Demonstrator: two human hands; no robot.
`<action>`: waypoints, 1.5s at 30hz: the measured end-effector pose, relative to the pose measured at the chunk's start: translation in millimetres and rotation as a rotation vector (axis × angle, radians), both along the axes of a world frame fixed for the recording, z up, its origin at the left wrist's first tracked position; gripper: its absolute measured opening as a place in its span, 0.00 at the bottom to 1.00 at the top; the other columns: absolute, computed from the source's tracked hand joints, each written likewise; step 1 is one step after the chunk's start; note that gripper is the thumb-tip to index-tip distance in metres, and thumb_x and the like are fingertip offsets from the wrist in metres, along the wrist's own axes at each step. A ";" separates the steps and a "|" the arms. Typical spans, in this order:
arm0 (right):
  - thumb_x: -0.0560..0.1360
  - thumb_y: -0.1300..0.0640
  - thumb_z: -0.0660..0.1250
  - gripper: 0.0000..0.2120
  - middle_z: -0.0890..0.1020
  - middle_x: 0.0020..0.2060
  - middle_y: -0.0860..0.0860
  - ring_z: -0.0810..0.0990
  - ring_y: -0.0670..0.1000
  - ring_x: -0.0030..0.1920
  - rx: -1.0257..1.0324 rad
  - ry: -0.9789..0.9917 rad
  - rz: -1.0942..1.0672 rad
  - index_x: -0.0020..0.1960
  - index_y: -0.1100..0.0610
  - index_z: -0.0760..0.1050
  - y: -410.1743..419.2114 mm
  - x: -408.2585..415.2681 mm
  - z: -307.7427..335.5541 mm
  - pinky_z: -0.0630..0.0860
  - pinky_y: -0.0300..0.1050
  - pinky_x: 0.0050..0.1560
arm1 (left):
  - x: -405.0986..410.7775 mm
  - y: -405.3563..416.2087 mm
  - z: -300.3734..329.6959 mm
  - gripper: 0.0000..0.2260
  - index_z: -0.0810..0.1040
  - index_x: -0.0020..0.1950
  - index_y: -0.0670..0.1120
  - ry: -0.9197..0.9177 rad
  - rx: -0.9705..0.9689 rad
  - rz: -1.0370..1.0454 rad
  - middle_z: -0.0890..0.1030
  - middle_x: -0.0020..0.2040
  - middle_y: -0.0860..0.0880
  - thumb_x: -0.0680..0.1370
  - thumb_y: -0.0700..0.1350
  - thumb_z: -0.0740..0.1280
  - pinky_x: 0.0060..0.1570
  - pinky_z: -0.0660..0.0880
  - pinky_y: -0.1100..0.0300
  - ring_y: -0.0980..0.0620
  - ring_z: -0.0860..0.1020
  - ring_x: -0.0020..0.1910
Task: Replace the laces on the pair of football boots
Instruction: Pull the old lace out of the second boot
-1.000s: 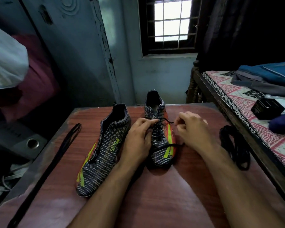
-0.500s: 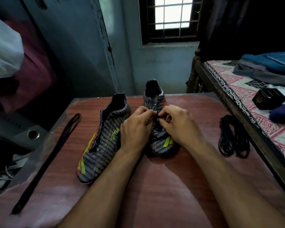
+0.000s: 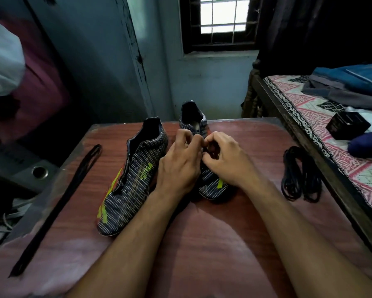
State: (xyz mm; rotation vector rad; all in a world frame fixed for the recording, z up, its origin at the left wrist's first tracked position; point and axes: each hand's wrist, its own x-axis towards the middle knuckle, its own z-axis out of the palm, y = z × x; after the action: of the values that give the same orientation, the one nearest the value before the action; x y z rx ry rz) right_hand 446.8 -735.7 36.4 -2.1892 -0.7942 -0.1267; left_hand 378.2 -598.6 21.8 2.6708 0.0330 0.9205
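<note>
Two dark patterned football boots with yellow-green stripes stand on a reddish wooden table point(image 3: 202, 244). The left boot point(image 3: 133, 179) has no lace and lies open. Both hands work over the lacing area of the right boot point(image 3: 210, 181). My left hand point(image 3: 180, 166) and my right hand point(image 3: 226, 160) meet fingertip to fingertip there, fingers curled and pinching the boot's black lace, which they mostly hide. A straight black lace point(image 3: 58, 205) lies along the table's left side. A coiled bundle of black laces point(image 3: 301, 175) sits at the right.
A bed with a pink patterned sheet point(image 3: 335, 134) runs close along the table's right edge, carrying a small black box point(image 3: 347, 125) and folded clothes point(image 3: 352, 82). A wall and window stand behind the table. Clutter and a metal object point(image 3: 38, 172) lie below on the left.
My right hand moved in from the boot's right side to meet my left hand over the laces. Both hands shifted up toward the boot's ankle opening. The lace loop seen earlier is covered.
</note>
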 end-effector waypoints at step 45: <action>0.78 0.60 0.71 0.05 0.81 0.47 0.45 0.80 0.45 0.50 0.352 -0.094 0.059 0.51 0.51 0.79 10.4 4.2 -7.4 0.76 0.38 0.48 | 5.1 4.9 -4.6 0.06 0.79 0.54 0.50 -0.074 -0.237 0.116 0.76 0.53 0.56 0.83 0.50 0.66 0.37 0.71 0.59 0.56 0.77 0.43</action>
State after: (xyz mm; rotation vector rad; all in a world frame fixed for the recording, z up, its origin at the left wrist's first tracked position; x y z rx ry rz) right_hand 451.0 -725.2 29.1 -1.8370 -0.8203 -0.3170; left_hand 383.3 -593.8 17.2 2.4356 0.2658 0.9836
